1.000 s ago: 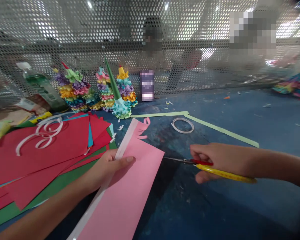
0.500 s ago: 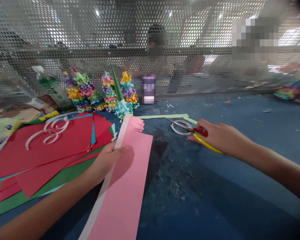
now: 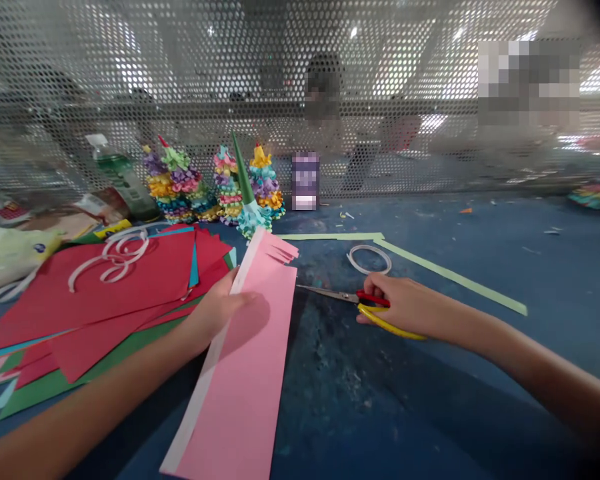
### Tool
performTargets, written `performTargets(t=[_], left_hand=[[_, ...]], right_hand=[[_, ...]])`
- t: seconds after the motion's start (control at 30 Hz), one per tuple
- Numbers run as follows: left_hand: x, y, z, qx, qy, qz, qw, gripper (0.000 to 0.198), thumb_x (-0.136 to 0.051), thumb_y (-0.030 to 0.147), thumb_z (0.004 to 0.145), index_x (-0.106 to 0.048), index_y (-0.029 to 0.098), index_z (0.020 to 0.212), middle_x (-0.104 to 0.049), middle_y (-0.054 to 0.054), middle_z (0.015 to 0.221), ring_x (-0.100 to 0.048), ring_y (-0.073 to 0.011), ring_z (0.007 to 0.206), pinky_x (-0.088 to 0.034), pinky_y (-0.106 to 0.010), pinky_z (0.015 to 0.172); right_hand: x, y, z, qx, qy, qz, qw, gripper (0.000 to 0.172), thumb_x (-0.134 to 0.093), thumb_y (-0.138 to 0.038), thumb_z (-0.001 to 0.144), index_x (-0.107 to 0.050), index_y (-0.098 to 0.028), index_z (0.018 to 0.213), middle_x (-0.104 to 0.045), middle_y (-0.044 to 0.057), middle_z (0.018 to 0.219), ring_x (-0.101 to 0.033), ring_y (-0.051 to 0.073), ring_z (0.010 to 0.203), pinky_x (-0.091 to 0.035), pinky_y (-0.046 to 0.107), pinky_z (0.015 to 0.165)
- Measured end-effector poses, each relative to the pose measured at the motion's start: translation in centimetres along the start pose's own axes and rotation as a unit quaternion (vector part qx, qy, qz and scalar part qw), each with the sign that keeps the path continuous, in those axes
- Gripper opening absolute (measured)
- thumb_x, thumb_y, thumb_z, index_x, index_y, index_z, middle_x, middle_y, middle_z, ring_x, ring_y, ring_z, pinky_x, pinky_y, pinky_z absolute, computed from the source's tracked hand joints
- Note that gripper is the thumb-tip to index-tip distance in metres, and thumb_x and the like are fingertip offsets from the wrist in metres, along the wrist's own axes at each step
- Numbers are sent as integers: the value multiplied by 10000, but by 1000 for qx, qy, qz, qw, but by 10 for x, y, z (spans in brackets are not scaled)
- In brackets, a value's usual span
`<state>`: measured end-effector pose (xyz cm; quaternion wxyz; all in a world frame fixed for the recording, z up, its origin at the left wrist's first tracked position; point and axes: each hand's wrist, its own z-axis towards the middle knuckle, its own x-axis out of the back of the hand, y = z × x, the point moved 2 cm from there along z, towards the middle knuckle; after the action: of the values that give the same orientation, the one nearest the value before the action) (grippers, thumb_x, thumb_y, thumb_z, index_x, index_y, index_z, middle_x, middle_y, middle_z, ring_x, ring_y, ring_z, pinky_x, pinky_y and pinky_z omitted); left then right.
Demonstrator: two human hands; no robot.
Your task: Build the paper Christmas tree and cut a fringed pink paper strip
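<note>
Your left hand (image 3: 217, 305) grips the pink paper strip (image 3: 243, 393), which lies on the blue desk (image 3: 360, 407). Your right hand (image 3: 405, 307) grasps the red-and-yellow scissors (image 3: 345, 297) just beside the strip. Risk: a loose grip lets the strip slide; scissor tips may snag its edge. No writing is legible.

Pink paper (image 3: 237, 380) edged in white, scissors (image 3: 375, 308) handled red and yellow.

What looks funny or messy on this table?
The top end of the pink paper strip is snipped into ragged fringes, unlike its straight sides, and tiny paper scraps lie scattered on the blue table.
</note>
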<state>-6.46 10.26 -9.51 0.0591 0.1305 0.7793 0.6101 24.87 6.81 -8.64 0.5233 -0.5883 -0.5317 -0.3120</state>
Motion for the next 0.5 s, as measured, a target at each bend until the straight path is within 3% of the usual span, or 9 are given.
performTargets(t=[0.07, 0.2, 0.3, 0.4, 0.5], left_hand=[[2, -1, 4, -28, 6, 28, 999, 437, -711, 314, 779, -583, 202, 1181, -722, -32, 968, -689, -225, 794, -530, -306, 670], [5, -3, 8, -71, 34, 81, 994, 330, -702, 327, 799, -628, 198, 1094, -723, -34, 985, -679, -207, 825, -511, -280, 691], [5, -6, 7, -44, 10, 29, 999, 286, -753, 367, 767, -650, 198, 975, -710, 4, 808, -651, -161, 668, -492, -247, 594], [4, -9, 4, 2, -34, -42, 999, 300, -813, 371, 704, -650, 186, 876, -691, 17, 704, -625, -135, 565, -483, -228, 530], [3, -8, 3, 21, -47, -64, 997, 289, -831, 336, 686, -642, 187, 846, -693, 17, 691, -628, -125, 543, -483, -211, 506]], right_hand=[[1, 6, -2, 9, -7, -6, 1000, 462, -564, -666, 799, -555, -232, 960, -703, 71, 902, -639, 241, 727, -375, 300, 567], [3, 18, 2, -31, 12, -58, 998, 510, -479, -722, 815, -554, -220, 775, -658, 61, 714, -602, 231, 616, -327, 312, 523], [7, 22, 6, -46, -8, 63, 997, 505, -490, -723, 800, -526, -219, 805, -630, 35, 667, -607, 208, 567, -375, 309, 517], [14, 23, 5, -12, 9, 189, 982, 503, -493, -717, 810, -471, -219, 878, -635, 36, 741, -642, 203, 618, -461, 318, 583], [18, 22, -3, 73, 67, 172, 980, 456, -451, -672, 874, -472, -221, 935, -637, 62, 867, -642, 219, 758, -492, 339, 671]])
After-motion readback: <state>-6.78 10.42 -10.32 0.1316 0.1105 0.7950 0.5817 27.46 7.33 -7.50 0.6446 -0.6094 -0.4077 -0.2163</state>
